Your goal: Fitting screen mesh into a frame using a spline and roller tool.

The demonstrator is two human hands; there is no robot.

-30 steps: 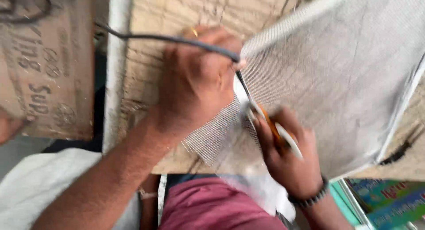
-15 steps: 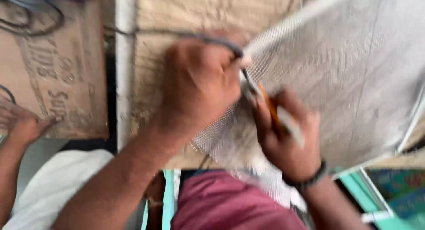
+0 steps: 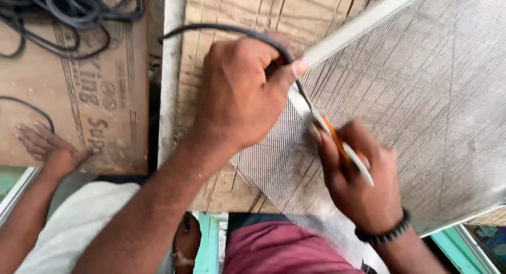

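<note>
My left hand [image 3: 240, 92] is closed around a black rubber cord [image 3: 221, 29] and presses it against the corner of a white frame [image 3: 358, 25]. Grey mesh screen [image 3: 421, 105] is stretched over that frame and hangs loose below my hand. My right hand [image 3: 361, 184] grips an orange and white knife-like tool [image 3: 342, 147], its tip touching the mesh edge just beneath my left thumb. A dark bead bracelet circles my right wrist. The frame lies on a scratched wooden board [image 3: 232, 10].
Another person's hand [image 3: 47, 147] rests on a brown cardboard sheet [image 3: 79, 95] at the left, their white-sleeved shoulder below it. Coiled black cables [image 3: 74, 8] lie at the top left. A pale strip [image 3: 171, 79] edges the board. Teal floor shows at the bottom.
My view has shifted so the other person's hand on the cardboard came into sight. My right hand with the tool has slid slightly down along the mesh edge.
</note>
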